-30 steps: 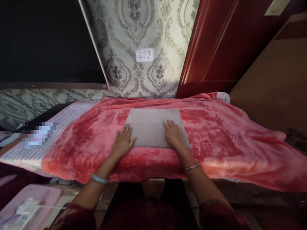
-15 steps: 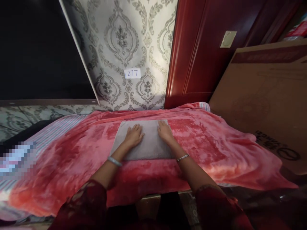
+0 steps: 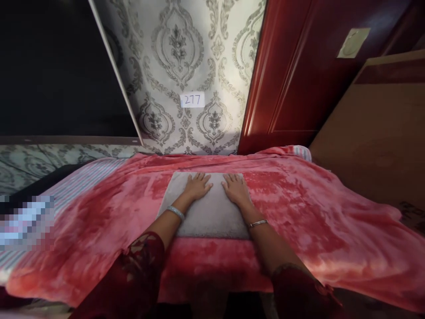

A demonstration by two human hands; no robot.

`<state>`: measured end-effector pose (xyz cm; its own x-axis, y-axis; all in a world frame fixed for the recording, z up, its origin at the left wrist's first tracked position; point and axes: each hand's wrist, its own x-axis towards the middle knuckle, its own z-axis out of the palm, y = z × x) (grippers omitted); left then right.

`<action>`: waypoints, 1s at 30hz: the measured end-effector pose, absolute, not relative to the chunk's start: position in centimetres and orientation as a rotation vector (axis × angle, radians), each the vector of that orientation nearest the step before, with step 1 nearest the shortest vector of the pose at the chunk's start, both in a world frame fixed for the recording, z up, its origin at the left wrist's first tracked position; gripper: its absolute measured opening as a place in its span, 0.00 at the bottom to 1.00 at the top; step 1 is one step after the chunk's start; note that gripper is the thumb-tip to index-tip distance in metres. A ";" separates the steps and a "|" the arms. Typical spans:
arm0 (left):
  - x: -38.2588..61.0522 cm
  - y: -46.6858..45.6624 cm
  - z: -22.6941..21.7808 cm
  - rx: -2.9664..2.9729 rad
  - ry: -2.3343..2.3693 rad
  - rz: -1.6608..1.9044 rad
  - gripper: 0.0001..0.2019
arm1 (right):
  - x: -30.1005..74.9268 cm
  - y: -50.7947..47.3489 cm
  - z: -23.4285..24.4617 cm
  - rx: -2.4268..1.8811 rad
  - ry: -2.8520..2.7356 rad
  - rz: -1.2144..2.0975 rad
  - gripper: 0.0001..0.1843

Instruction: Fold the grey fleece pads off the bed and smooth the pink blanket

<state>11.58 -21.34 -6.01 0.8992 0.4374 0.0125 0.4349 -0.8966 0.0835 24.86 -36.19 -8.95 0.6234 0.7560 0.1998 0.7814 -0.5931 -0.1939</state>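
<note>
A grey, soft-looking rectangular cloth (image 3: 212, 217) lies flat on a pink and red plush blanket (image 3: 292, 212). My left hand (image 3: 198, 186) rests palm down on the cloth's upper middle, fingers spread. Near the cloth's upper right corner, my right hand (image 3: 235, 188) also lies flat with its fingers stretched out. Neither hand grips anything. Both wrists wear bracelets, and the forearms cover parts of the cloth's left and right edges.
Behind the blanket is a patterned wall with a paper label (image 3: 192, 99) reading 277. A dark screen (image 3: 63, 71) stands at the left. On the right are a dark red door panel (image 3: 292, 66) and a large cardboard box (image 3: 375, 119). Striped fabric (image 3: 89, 179) shows at the left.
My right hand has turned from its edge to lie flat with fingers spread. My left hand has slid forward towards the cloth's far edge. The view has shifted slightly.
</note>
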 end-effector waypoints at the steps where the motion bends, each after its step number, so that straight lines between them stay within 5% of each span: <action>1: 11.3 -20.6 -5.9 2.979 0.693 0.027 0.32 | 24.9 -36.2 -9.1 -2.585 -1.248 -0.150 0.30; 14: 6.2 -13.1 -5.5 2.818 1.044 0.030 0.33 | 24.7 -36.5 -8.5 -2.556 -1.234 -0.100 0.29; 21: 6.2 -24.1 -3.8 3.013 0.788 0.260 0.29 | 24.4 -37.5 -6.7 -2.470 -1.147 -0.054 0.29; 30: 7.4 -37.3 -9.2 3.051 0.356 0.254 0.33 | 19.1 -42.0 -10.9 -1.911 -0.943 0.003 0.30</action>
